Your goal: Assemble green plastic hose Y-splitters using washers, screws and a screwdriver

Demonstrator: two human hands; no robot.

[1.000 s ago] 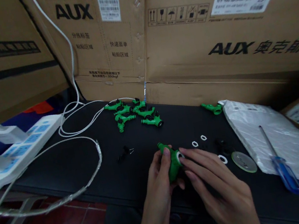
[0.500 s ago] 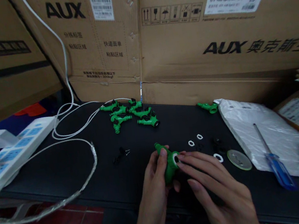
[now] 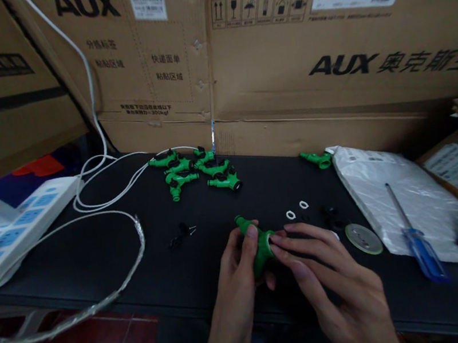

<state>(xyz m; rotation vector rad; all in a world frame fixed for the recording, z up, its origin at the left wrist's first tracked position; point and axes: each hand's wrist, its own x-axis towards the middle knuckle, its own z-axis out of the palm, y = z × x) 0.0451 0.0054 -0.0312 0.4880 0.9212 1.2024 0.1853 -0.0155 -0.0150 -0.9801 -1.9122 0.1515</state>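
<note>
My left hand is wrapped round a green plastic hose fitting just above the near edge of the black table. The fingers of my right hand are stretched out, with the fingertips touching the fitting's round open end, where a pale ring shows. Two white rings and some small black parts lie just beyond my right hand. A round flat disc sits to its right.
Several green fittings are piled at the back of the table, one more by a white plastic bag with a blue-handled screwdriver on it. Cardboard boxes wall the back. A power strip and white cables lie left.
Both hands stay on the green fitting. The view has shifted slightly, and my right fingertips have closed in on the fitting's open end.
</note>
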